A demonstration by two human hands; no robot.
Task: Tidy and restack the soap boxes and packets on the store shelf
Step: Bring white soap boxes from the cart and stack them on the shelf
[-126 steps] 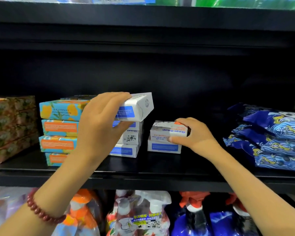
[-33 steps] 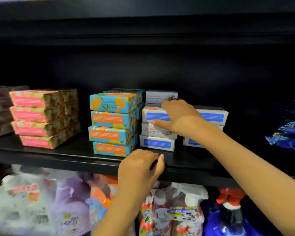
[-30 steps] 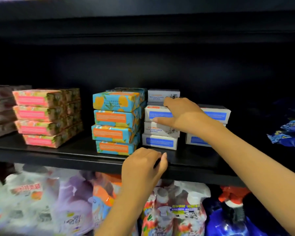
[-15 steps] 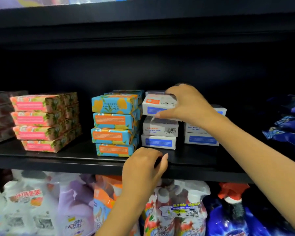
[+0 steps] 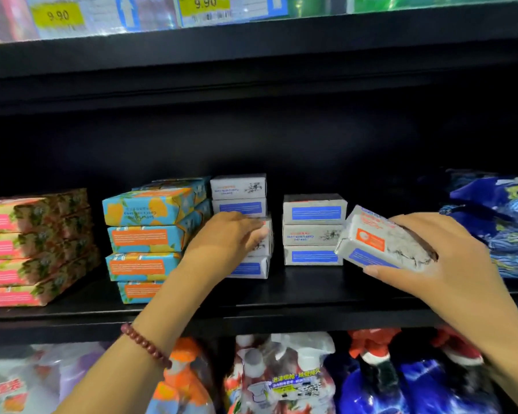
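Note:
My right hand (image 5: pixel 428 264) grips a white soap box (image 5: pixel 371 237) with blue and orange labels, tilted in the air to the right of a three-high stack of white boxes (image 5: pixel 313 230). My left hand (image 5: pixel 226 243) lies with straight fingers against the front of the middle stack of white boxes (image 5: pixel 240 201), covering its lower boxes. Left of that stands a stack of blue-and-orange soap packets (image 5: pixel 150 234), and further left a stack of pink floral packets (image 5: pixel 33 249). All rest on the black shelf (image 5: pixel 281 297).
Blue patterned bags (image 5: pixel 497 222) lie at the shelf's right end, close to my right hand. Spray bottles and refill pouches (image 5: pixel 284 380) fill the shelf below. Price tags (image 5: pixel 57 14) run along the upper shelf edge overhead.
My right hand lifted a white box off the middle stack and carried it right. My left hand rose from the shelf's front edge to the middle stack.

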